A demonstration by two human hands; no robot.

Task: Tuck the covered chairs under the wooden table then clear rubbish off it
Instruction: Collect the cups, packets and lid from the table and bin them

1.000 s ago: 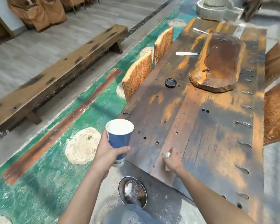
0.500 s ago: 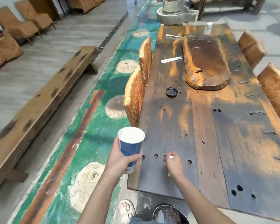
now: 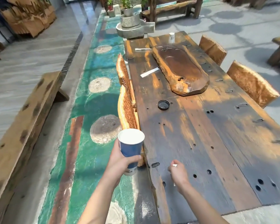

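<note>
My left hand (image 3: 120,160) grips a blue paper cup (image 3: 131,147) just off the near left edge of the long wooden table (image 3: 217,143). My right hand (image 3: 179,174) hovers over the near end of the table and pinches a small white scrap of paper (image 3: 174,165). A black lid (image 3: 163,105) lies mid-table. Two white paper strips (image 3: 149,72) (image 3: 142,49) lie further back on the left, and a white cup (image 3: 171,37) stands at the far end. Covered chairs (image 3: 127,110) (image 3: 124,76) are tucked in on the left; two more (image 3: 252,84) (image 3: 212,49) stand on the right.
A carved wooden tray (image 3: 181,70) lies lengthwise on the table's far half. A long wooden bench (image 3: 19,126) runs along the left, across a green painted floor strip (image 3: 94,143). A stone millstone basin (image 3: 132,28) stands beyond the table's far end.
The view has lifted and swung so the table runs straight ahead. My left hand kept the cup beside the table's edge; my right hand lifted slightly with the white scrap.
</note>
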